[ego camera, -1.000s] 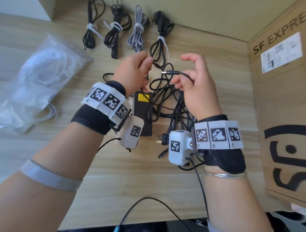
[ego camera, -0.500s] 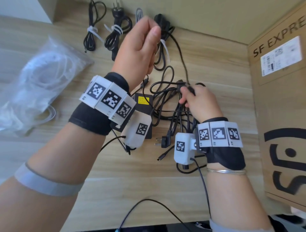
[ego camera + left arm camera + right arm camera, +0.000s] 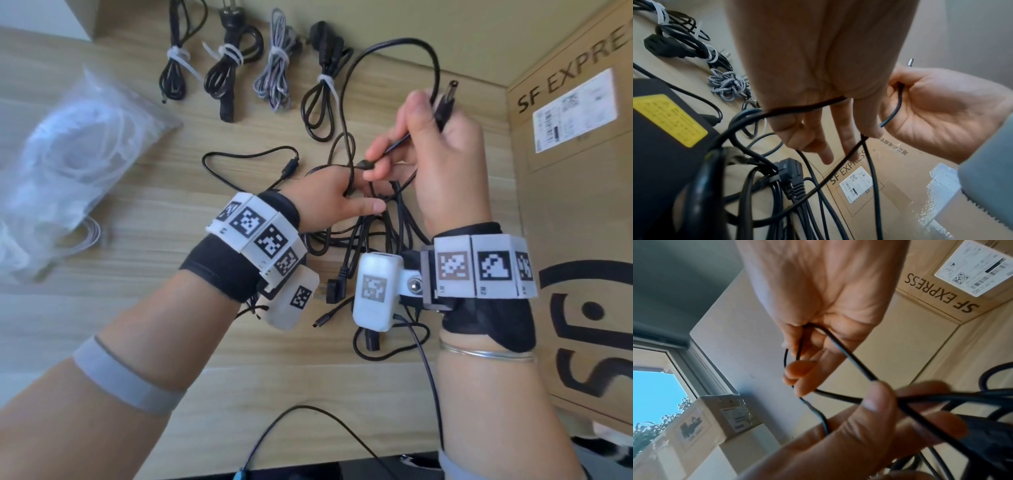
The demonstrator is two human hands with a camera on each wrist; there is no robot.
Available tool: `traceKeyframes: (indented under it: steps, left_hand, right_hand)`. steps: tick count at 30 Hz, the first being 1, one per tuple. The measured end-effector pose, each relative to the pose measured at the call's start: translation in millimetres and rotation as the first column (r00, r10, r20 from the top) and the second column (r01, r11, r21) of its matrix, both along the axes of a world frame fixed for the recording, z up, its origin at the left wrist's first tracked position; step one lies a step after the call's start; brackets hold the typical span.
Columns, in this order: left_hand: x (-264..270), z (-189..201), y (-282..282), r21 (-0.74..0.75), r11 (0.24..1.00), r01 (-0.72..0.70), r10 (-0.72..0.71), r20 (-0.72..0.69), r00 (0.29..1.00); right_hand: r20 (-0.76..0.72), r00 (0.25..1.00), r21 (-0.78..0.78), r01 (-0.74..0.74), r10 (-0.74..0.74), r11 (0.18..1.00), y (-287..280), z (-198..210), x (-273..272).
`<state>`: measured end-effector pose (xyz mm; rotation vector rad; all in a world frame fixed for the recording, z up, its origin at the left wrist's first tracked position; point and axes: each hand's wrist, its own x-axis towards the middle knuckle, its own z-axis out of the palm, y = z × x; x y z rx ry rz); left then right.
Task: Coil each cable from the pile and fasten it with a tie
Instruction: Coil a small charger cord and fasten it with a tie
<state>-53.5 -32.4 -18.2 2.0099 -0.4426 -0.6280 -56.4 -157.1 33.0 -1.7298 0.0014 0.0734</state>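
My right hand (image 3: 424,137) is raised over the pile and grips a thin black cable (image 3: 404,42) just below its barrel plug (image 3: 448,99), which sticks up past the knuckles. From there the cable arcs up toward the wall and drops to my left hand (image 3: 356,192), which pinches it between thumb and fingers right beside the right hand. In the left wrist view the cable (image 3: 807,105) crosses the base of my fingers. The tangled pile (image 3: 376,236) lies under both hands, with a black power adapter (image 3: 663,129) in it.
Several tied bundles (image 3: 229,65) lie in a row at the back by the wall. A clear bag of white ties (image 3: 68,161) sits at the left. A large cardboard box (image 3: 575,212) walls off the right. A loose thin cable (image 3: 246,161) curls left of the pile.
My left hand dropped from high near the wall down to the pile beside the right hand. My right hand rose with the plug end, and the cable now forms a tall loop.
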Motion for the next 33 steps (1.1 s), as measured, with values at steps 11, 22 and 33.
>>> traceKeyframes:
  steps: [11,22,33]
  left_hand:
    - [2,-3,8,-0.389,0.846,-0.366,0.256,-0.305,0.917]
    - [11,-10,15,-0.226,0.82,-0.526,0.479,-0.231,0.847]
    - [3,-12,18,0.286,0.95,-0.124,0.127,0.006,0.992]
  right_hand:
    - [-0.309,0.936,-0.551,-0.323,0.171,0.769,-20,-26,-5]
    - [-0.554,0.8,-0.44,-0.516,0.23,0.736,-17,-29,-13]
    - [-0.2,0.979,-0.116,-0.068,0.044,0.991,-3,-3,-2]
